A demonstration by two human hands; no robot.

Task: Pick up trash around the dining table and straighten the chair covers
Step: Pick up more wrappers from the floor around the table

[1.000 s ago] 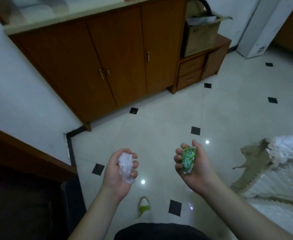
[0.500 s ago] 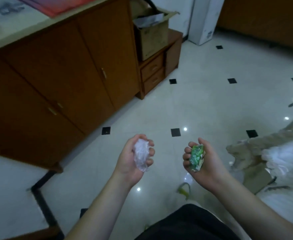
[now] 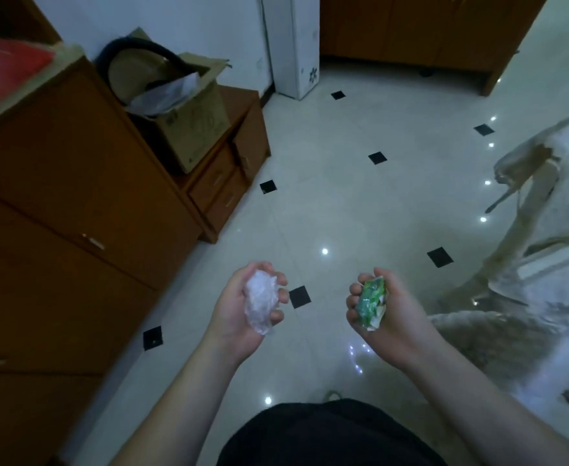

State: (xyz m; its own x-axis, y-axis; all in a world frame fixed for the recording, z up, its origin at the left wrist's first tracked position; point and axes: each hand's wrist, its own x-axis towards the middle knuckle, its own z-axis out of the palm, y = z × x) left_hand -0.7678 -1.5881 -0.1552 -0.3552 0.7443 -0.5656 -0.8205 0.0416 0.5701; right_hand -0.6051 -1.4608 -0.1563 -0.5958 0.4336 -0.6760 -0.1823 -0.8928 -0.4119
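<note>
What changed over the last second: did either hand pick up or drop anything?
Neither. The view swung right: the brown cabinet and cardboard box slid left, and the covered chair came further into view. The left hand holds the clear plastic wad and the right hand the green wrapper, as before.

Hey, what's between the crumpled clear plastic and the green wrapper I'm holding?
Head view: no object between the crumpled clear plastic and crumpled green wrapper; only glossy pale floor tile below, with one small black tile inset.

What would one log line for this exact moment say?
left hand: grips clear plastic wad | right hand: grips green wrapper | both above tiled floor
</note>
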